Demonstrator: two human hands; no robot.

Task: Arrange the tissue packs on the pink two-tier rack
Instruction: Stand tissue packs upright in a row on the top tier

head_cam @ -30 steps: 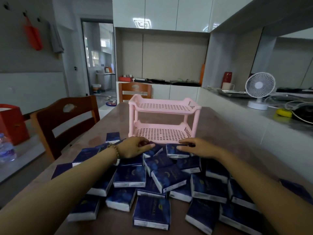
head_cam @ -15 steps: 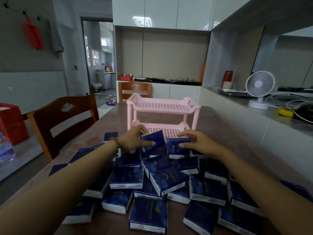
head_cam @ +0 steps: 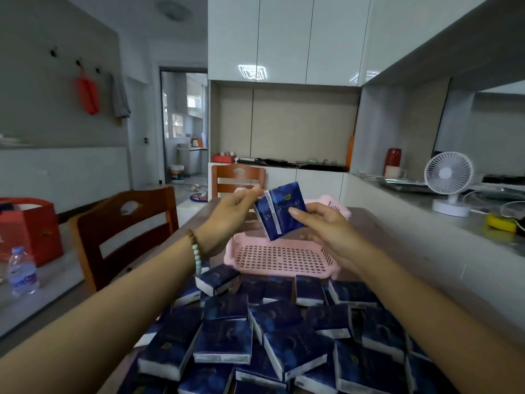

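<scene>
"Where were your hands?"

"Both were up over the pink rack, which stood at the middle of the tabletop. My left hand pinched the first tissue pack near its top edge. My right hand gripped the second tissue pack, thumb laid across its front."

"Were the packs apart?"

"No, they touched side by side, tilted, above the rack's lower tier."

"And the others?"

"The pile of packs lay heaped along the near edge of the tabletop, just in front of the rack."
</scene>
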